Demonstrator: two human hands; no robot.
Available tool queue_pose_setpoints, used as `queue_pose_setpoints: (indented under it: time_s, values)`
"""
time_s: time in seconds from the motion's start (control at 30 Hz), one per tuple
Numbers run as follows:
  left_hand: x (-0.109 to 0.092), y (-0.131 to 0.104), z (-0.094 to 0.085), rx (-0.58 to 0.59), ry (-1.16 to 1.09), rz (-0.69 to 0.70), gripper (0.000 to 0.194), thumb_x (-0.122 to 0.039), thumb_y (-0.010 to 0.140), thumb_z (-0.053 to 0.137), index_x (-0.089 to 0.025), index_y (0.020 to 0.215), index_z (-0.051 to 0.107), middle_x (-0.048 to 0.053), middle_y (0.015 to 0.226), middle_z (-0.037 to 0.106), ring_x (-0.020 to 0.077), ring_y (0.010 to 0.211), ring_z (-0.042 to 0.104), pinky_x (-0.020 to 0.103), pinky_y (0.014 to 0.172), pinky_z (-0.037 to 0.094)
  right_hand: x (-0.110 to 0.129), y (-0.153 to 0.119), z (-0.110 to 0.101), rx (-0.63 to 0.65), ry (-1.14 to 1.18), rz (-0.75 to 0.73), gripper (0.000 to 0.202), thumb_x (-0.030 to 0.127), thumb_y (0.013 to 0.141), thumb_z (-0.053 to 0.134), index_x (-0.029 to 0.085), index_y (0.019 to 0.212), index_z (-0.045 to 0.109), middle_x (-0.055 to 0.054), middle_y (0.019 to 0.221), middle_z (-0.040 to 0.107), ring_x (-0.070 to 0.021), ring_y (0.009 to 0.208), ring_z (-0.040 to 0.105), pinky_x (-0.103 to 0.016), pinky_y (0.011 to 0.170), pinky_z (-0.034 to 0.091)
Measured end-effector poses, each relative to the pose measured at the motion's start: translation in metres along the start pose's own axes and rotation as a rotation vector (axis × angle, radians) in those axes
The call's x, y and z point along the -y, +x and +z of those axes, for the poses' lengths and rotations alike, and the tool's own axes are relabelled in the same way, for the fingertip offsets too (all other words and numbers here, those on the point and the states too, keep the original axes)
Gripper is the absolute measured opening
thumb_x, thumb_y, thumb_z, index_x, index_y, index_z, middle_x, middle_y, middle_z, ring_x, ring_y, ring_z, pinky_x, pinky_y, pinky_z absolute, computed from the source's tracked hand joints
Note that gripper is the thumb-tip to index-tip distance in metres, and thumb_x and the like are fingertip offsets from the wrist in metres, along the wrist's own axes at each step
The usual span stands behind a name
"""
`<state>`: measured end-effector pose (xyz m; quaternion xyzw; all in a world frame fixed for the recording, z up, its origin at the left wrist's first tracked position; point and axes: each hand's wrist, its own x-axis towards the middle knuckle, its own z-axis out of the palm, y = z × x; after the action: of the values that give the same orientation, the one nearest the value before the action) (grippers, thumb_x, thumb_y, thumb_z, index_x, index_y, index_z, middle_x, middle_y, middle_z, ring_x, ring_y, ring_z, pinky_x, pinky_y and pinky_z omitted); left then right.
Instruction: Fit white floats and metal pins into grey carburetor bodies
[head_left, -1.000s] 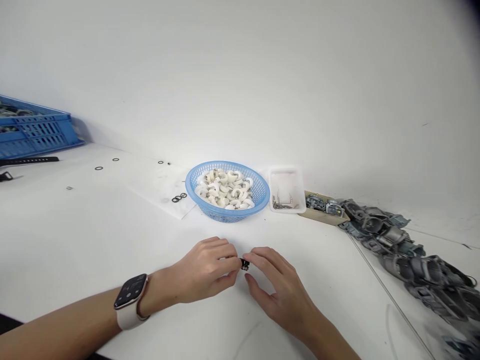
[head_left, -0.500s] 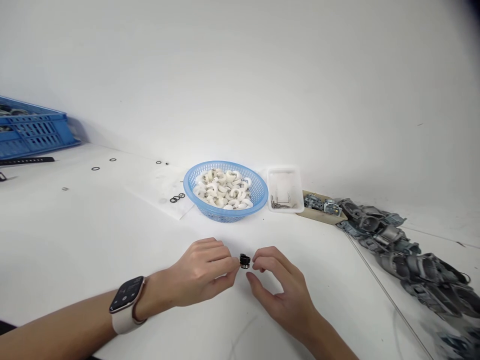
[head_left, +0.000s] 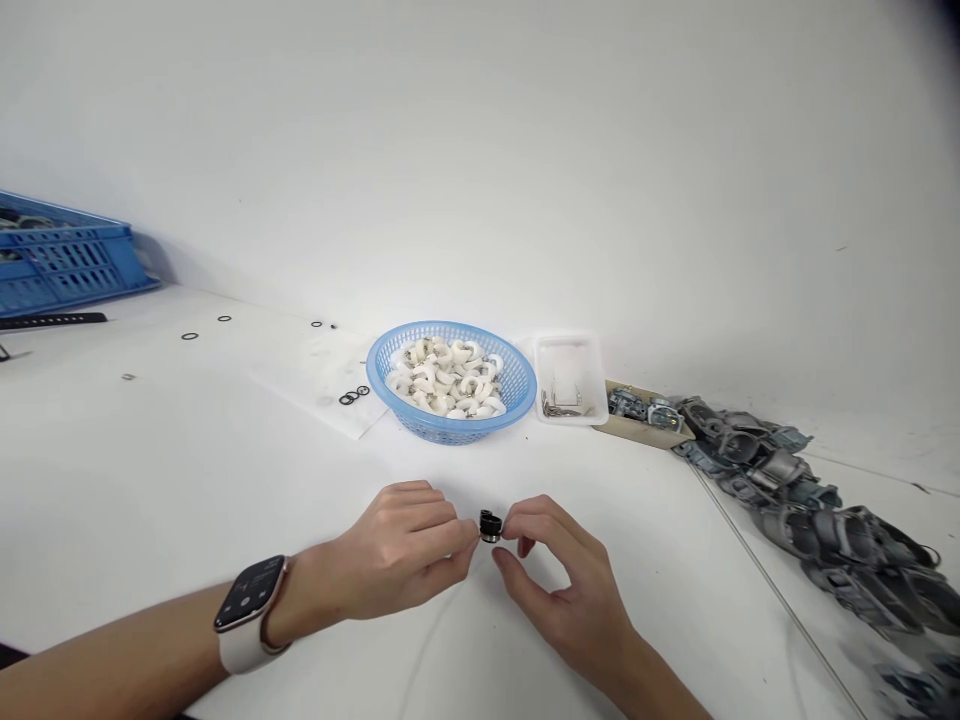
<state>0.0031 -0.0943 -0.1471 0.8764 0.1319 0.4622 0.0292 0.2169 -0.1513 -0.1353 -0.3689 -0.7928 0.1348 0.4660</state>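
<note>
A small black cylindrical part (head_left: 490,526) with a silvery band at its lower edge is between my two hands. My left hand (head_left: 420,540) is closed, pinching the part's left side between thumb and forefinger. My right hand (head_left: 566,565) is curved on the other side, its thumb and forefinger apart. The right forefinger tip is at the part's right edge; whether it touches cannot be made out. The part is held over the white table (head_left: 337,660).
Behind my hands stands a blue basket (head_left: 450,430) of white curved pieces. Beside it are a white tray (head_left: 570,415) with thin metal pins and a cardboard box (head_left: 645,432). Metal castings (head_left: 795,530) pile up at right. Black rings (head_left: 350,398) and a blue crate (head_left: 82,265) lie left.
My right fingertips have come slightly closer to the black part. My left hand keeps its pinch, and the part has shifted only a little.
</note>
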Motion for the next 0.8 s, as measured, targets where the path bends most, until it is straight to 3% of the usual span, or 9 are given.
queue_pose_setpoints:
  time_s: [0.8]
  values:
    - [-0.0062,-0.0010,-0.0023,0.020,-0.023,0.001,0.013,-0.004,0.093,0.060,-0.016,0.096,0.060,-0.004,0.061,0.059,0.0108,0.051,0.048,0.028,0.052,0.038,0.0033,-0.0005,0.0025,-0.053,-0.047,-0.077,0.028,-0.002,0.088,0.063,0.022,0.102,0.062,-0.003,0.082,0.065,-0.0148,0.067,0.056,-0.028,0.057,0.051]
